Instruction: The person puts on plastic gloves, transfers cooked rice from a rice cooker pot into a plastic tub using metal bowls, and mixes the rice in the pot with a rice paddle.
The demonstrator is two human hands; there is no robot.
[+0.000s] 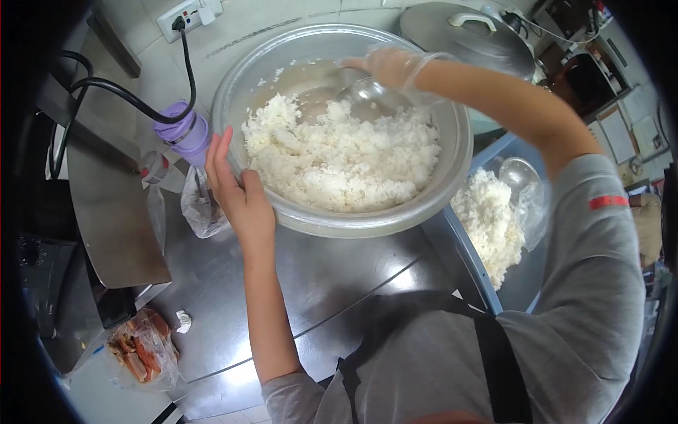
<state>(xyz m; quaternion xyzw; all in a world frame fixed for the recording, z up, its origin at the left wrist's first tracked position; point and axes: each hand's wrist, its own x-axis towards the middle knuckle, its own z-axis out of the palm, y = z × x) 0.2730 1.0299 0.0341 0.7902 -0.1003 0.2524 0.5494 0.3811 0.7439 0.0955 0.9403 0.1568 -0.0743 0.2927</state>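
Note:
A wide metal basin (462,155) holds a mound of cooked white rice (339,159). My left hand (244,201) lies against the basin's left rim with its fingers stretched out, gripping nothing. On the far side of the basin, my right hand (392,67), in a clear plastic glove, is closed on a rounded, shiny metal scoop (371,92). The scoop sits inside the basin at the back edge of the rice. The glove and the hand partly hide its grip.
A blue tub (470,251) at right holds more rice (487,226), another metal scoop (519,173) and a plastic bag. Behind stands a large lidded pot (466,42). At left are a purple container (183,131), a black cable (134,102) and bagged food (141,350).

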